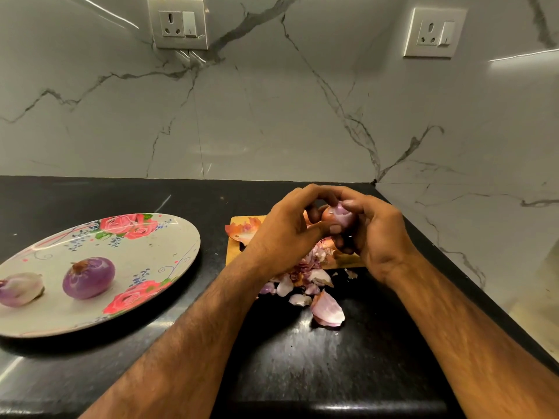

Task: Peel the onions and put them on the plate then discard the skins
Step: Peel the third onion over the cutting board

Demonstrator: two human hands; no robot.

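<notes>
Two peeled onions point(88, 277) lie on the plate point(136, 258), nine o'clock. The left hand point(284, 234) and right hand point(378, 234) grip a half-peeled third onion point(340, 214). The skins point(305, 276) await discarding.

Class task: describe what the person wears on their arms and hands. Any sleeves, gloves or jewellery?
The left hand and right hand are bare: no gloves, no rings visible. The forearms show hair, with no sleeve, watch or bracelet in view.
</notes>
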